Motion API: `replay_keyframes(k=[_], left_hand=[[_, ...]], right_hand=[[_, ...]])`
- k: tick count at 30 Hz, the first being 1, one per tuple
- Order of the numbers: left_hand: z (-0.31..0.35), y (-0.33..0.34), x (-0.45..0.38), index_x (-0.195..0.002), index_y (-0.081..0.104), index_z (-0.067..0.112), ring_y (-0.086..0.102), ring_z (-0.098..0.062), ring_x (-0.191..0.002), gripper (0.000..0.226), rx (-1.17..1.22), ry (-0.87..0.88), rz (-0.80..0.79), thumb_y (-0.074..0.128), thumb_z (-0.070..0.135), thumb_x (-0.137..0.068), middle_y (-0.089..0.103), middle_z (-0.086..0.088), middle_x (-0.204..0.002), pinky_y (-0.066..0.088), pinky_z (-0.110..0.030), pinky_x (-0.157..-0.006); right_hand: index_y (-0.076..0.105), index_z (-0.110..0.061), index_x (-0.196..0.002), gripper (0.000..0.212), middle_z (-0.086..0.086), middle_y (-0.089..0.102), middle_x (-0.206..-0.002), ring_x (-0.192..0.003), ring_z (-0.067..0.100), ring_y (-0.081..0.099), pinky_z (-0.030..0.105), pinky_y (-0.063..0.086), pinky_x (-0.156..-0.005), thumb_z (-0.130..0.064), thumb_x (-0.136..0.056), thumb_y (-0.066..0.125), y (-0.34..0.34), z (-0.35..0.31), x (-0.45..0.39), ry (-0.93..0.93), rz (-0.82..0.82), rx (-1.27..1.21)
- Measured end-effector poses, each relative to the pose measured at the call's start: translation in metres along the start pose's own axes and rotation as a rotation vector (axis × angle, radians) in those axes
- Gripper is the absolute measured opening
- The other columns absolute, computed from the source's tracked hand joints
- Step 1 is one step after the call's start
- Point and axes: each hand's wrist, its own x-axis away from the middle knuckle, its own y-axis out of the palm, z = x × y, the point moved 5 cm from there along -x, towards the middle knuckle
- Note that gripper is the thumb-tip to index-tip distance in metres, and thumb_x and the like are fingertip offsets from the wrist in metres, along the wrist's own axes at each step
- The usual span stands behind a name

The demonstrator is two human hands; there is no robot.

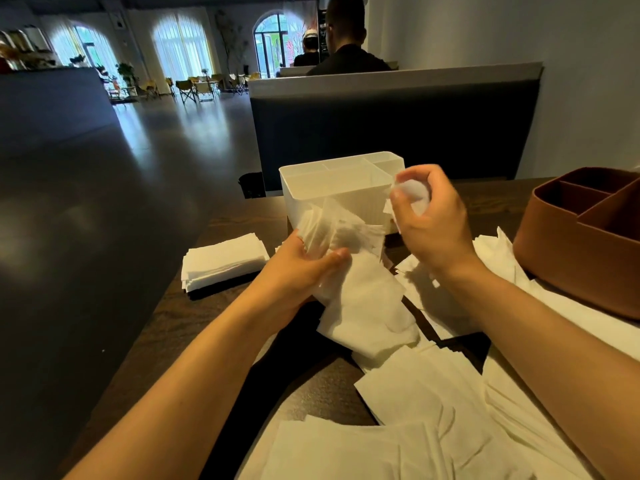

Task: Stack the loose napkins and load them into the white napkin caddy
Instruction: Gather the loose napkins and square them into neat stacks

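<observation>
The white napkin caddy [341, 192] stands at the far middle of the dark wooden table [180, 306], a ribbed plastic box with open compartments on top. The left hand [298, 271] has its grip closed around a rumpled bunch of napkins [349, 271], thin, soft, off-white sheets hanging loose just in front of the caddy. The right hand [433, 220], raised beside the caddy, has its grip closed on a single crumpled napkin [414, 195]. A squared stack [221, 263] lies to the left; loose napkins [433, 410] are scattered nearer. A brown caddy [581, 237] sits right.
</observation>
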Motion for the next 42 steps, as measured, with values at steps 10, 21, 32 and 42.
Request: replay_keyframes(k=[10, 21, 32, 42], left_hand=[[-0.004, -0.004, -0.003, -0.129, 0.064, 0.016, 0.073, -0.019, -0.104, 0.033, -0.027, -0.019, 0.069, 0.07, 0.016, -0.096, 0.077, -0.004, -0.111, 0.059, -0.031, -0.087], [-0.003, -0.006, -0.004, -0.13, 0.064, 0.018, 0.073, -0.019, -0.107, 0.033, -0.029, -0.014, 0.067, 0.068, 0.015, -0.097, 0.076, -0.002, -0.114, 0.059, -0.036, -0.094], [-0.007, -0.006, -0.006, -0.132, 0.061, 0.016, 0.072, -0.019, -0.106, 0.034, -0.025, -0.031, 0.087, 0.068, 0.014, -0.098, 0.075, -0.004, -0.114, 0.059, -0.033, -0.091], [-0.002, 0.002, -0.001, -0.133, 0.06, 0.016, 0.075, -0.016, -0.092, 0.03, 0.164, -0.084, 0.071, 0.06, 0.022, -0.104, 0.077, -0.003, -0.106, 0.06, -0.028, -0.068]], right_hand=[[0.068, -0.027, -0.119, 0.038, -0.016, 0.064, -0.103, -0.094, 0.003, 0.058, 0.022, 0.047, -0.073, -0.052, -0.101, 0.045, 0.023, -0.009, 0.009, 0.239, -0.497, -0.329], [0.071, -0.032, -0.101, 0.011, -0.008, 0.072, -0.101, -0.101, 0.012, 0.068, 0.026, 0.058, -0.081, -0.023, -0.096, 0.067, 0.016, -0.011, 0.007, 0.18, -0.511, -0.209], [0.074, -0.022, -0.11, 0.017, -0.003, 0.071, -0.106, -0.102, 0.019, 0.063, 0.033, 0.057, -0.078, -0.021, -0.094, 0.067, 0.017, -0.011, 0.01, 0.468, -0.466, -0.523], [0.067, -0.017, -0.116, 0.025, 0.008, 0.072, -0.11, -0.102, 0.023, 0.07, 0.03, 0.06, -0.078, -0.012, -0.092, 0.071, 0.019, 0.001, 0.021, 0.611, -0.146, -0.537]])
